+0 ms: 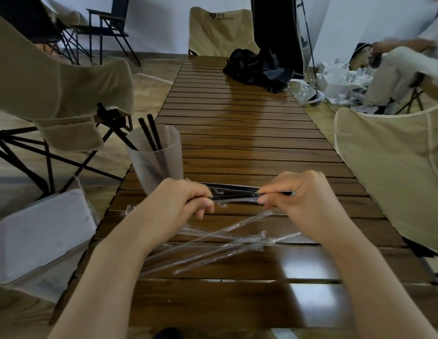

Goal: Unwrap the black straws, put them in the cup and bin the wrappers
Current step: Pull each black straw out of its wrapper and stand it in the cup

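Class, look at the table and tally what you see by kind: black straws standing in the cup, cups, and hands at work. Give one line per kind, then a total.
Black straws in the cup: 3
Cups: 1
Hands, left hand and right hand: 2
Total: 6

The left hand [186, 200] covers one end of the wrapped straw [234, 197]. The frosted cup [156, 157] blurs its straws' lower ends. The white bin [41, 241], beside the table's left edge, is blurred.
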### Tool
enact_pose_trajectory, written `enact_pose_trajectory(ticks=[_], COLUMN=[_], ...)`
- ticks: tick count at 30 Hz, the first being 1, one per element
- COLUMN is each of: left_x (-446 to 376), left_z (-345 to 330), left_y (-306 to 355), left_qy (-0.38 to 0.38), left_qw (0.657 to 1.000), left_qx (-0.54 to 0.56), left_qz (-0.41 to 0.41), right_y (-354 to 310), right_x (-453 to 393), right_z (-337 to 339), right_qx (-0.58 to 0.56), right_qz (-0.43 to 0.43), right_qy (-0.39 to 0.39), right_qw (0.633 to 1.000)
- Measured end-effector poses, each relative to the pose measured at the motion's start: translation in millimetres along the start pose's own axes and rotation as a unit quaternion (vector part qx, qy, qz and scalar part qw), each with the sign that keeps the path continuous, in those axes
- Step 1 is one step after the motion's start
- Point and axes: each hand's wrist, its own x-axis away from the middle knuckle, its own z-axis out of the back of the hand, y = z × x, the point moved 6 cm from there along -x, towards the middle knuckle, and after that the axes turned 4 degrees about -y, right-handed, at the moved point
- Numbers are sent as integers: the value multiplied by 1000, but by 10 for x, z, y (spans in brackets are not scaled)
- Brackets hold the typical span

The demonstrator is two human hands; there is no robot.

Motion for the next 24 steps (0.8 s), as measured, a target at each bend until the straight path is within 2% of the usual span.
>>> enact_pose_trajectory(ticks=[6, 14, 24], left_x=[8, 29, 15], left_z=[26, 62, -21], left_y=[-85, -133, -71], left_qy=[0, 4, -10], left_qw=[1000, 1000, 1000], left_qx=[1, 1, -2], left_qz=[18, 31, 20], right_y=[51, 98, 47], right_x=[-6, 3, -11], right_z=[-3, 98, -55], right_qx=[0, 10, 7], right_qz=[-31, -32, -35], right_qy=[-47, -20, -35], right_qw=[998, 999, 999])
